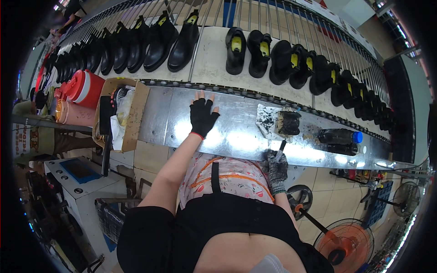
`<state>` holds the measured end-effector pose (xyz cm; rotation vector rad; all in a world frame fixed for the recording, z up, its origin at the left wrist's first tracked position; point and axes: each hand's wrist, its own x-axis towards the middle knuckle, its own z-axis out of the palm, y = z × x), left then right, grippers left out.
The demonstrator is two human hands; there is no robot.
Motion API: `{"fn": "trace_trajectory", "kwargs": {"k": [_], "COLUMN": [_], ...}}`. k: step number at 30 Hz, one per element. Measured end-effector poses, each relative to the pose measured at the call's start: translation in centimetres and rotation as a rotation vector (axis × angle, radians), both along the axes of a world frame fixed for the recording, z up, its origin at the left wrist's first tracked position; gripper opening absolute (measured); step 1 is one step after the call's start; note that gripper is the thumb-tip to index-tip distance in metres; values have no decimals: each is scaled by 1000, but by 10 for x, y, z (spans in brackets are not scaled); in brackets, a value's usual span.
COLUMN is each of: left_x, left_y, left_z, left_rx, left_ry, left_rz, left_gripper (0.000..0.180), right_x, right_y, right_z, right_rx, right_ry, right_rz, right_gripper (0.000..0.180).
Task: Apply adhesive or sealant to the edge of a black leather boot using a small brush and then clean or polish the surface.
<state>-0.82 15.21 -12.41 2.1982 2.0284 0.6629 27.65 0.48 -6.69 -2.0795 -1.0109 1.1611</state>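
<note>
My left hand [203, 116], in a black fingerless glove with a red cuff, lies on the metal bench [157, 113] with its bare fingertips spread toward the conveyor. It holds nothing. At the bench's front edge, my right hand [276, 169] wears a grey knit glove and closes round a slim brush-like tool [281, 149], whose dark end points up and away. Just beyond that tool sits a small open container [288, 123] crusted with black, beside a stained white sheet [267, 120]. Farther right, a dark bottle with a blue cap [339, 136] lies on its side.
Black ankle boots [184, 43] and low black shoes [236, 52] line the conveyor [209, 45] behind the bench. A cardboard box [136, 116] and a red jug [86, 88] stand left. An orange fan [348, 241] is at lower right, a machine cabinet [86, 177] at lower left.
</note>
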Motion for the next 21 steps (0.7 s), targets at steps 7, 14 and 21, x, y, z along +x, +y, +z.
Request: {"fn": "trace_trajectory", "kwargs": {"k": [7,14,21], "left_x": [-12,13,15], "left_y": [-12,-24,-13], "left_z": [-41,-28,-9], "left_rx": [85,50,139], "left_ry": [-108,-117,-148], "left_rz": [18,17,21], "left_gripper": [56,52,48], "right_x": [9,48,52], "right_y": [17,22,31], "right_z": [-36,-51,-94], "right_rx": [780,1301,409], "right_ry": [-738,-1250,312], "right_rz": [379,598,-85], "right_gripper": [5,17,21]}}
